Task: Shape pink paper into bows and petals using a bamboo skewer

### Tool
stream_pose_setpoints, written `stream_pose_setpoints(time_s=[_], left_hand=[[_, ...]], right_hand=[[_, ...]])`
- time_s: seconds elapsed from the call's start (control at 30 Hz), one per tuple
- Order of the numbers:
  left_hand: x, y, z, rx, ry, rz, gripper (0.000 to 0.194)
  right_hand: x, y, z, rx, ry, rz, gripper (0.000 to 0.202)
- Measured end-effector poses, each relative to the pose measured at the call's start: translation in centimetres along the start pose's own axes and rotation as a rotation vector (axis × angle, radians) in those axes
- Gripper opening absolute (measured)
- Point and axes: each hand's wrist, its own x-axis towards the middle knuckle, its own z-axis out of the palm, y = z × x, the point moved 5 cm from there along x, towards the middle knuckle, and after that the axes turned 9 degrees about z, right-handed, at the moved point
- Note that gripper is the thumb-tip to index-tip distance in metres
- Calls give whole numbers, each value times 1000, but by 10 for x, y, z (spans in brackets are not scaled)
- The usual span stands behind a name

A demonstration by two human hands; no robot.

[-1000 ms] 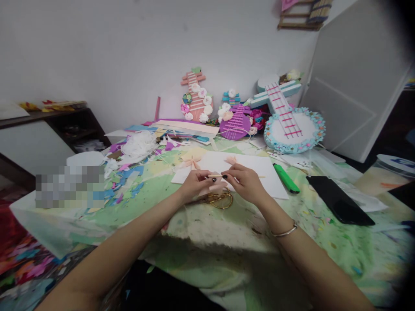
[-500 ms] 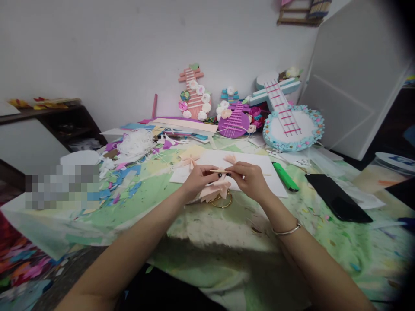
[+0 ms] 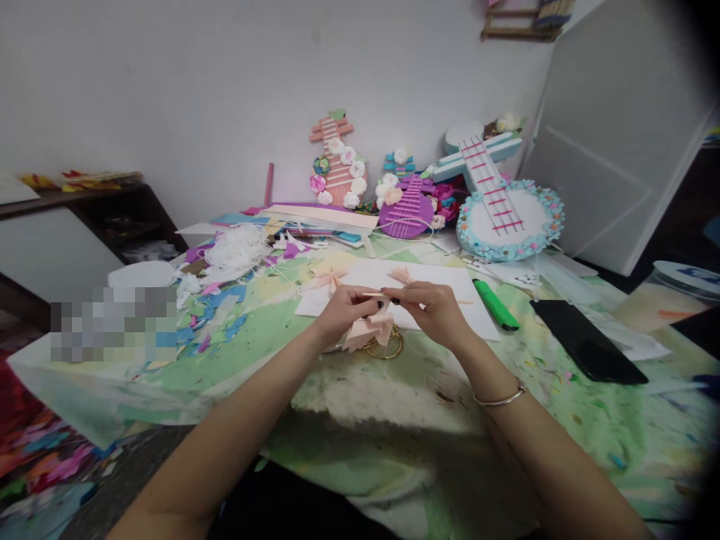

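Left hand (image 3: pixel 344 311) and right hand (image 3: pixel 432 307) are pinching a thin stick (image 3: pixel 371 294) — its long axis is running crosswise over the worktop (image 3: pixel 275 334); peach paper (image 3: pixel 368 331) is showing just below, nearer the left.

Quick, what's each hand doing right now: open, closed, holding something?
Left hand: closed, pinching a thin pale stick between thumb and fingers.
Right hand: closed, fingertips pinched on the same stick.

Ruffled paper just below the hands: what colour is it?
The ruffled paper is pale peach; the head view shows it best.
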Motion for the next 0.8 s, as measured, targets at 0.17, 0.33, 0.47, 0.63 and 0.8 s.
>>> stream_pose_setpoints(time_s=[0.17,0.33,0.47,0.63,0.8], left_hand=[[0,-5,-3,7,9,-2,24],[0,-5,-2,-14,8,15,28],[0,-4,0,-6,-7,30,26],[-1,-3,-1,21,-7,32,27],[-1,-4,-2,-13,63,25,34]], right_hand=[[1,-1,1,41,-20,-11,28],[0,-5,-1,40,-3,-30,28],[0,-6,-2,48,23,-35,28],[-1,-4,-1,71,21,-64,26],[-1,-7,-2,64,29,-98,27]])
